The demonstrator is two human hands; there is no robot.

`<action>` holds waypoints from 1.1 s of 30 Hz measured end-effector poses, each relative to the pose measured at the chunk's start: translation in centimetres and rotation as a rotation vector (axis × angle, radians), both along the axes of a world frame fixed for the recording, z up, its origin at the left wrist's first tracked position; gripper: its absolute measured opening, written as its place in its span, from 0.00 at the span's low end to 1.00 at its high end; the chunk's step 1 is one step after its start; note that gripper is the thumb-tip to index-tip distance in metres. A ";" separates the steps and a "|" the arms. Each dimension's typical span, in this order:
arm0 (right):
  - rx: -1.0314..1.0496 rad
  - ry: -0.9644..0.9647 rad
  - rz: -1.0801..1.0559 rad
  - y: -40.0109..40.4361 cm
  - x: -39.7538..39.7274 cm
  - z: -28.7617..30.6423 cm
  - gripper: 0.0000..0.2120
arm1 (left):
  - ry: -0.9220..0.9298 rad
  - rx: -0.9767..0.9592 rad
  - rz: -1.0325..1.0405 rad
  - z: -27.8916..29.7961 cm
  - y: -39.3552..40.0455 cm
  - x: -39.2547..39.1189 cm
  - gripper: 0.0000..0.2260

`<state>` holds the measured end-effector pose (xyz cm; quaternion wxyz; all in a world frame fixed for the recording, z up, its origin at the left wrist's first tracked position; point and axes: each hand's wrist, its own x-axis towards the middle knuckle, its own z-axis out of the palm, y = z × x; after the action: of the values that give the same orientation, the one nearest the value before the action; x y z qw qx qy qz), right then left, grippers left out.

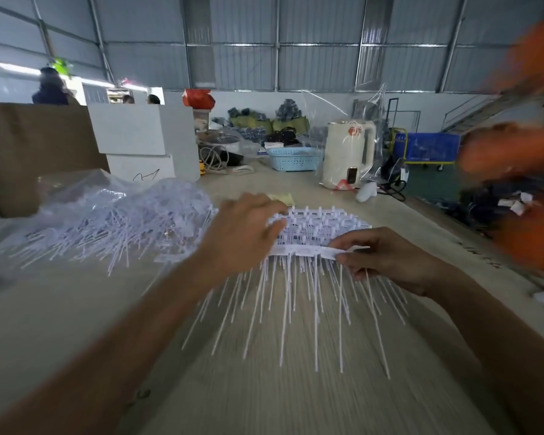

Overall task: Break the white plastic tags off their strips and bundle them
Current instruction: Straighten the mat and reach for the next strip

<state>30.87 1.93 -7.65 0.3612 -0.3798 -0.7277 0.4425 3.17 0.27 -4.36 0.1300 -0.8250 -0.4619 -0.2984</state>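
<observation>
A strip of white plastic tags (308,251) is held above the table, its long thin tails (289,302) fanning down toward me. My left hand (244,233) grips the strip's left end, fingers curled over the tag heads. My right hand (387,259) pinches the strip's right end between thumb and fingers. More tag heads on strips (324,219) lie just behind the hands. A big loose pile of white tags (117,221) lies on clear plastic at the left.
The wooden table (76,324) holds a cardboard box (35,152), white foam blocks (139,136), a blue basket (294,158) and a cream kettle (349,155) at the back. A blurred person in orange (522,152) is close at the right edge.
</observation>
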 end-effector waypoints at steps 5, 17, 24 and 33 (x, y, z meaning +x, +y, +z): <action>0.021 0.179 -0.053 -0.3 -1.7 -0.4 0.06 | -0.108 -0.434 -0.282 -2.0 -0.3 4.4 0.15; -0.098 0.047 -0.137 -0.6 -1.9 -1.2 0.07 | 0.018 0.131 -0.030 -4.7 -0.6 3.1 0.11; -0.055 0.110 -0.146 -1.5 -3.1 -0.6 0.08 | 0.160 0.241 0.017 -4.0 -1.8 3.0 0.11; -0.099 0.227 -0.092 -2.6 -4.7 -0.5 0.06 | 0.361 0.209 0.166 -3.1 -3.2 3.8 0.10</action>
<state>26.13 -0.67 -8.12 0.4421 -0.3774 -0.6412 0.5009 6.99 -2.96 -7.44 0.3192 -0.8064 -0.4639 -0.1804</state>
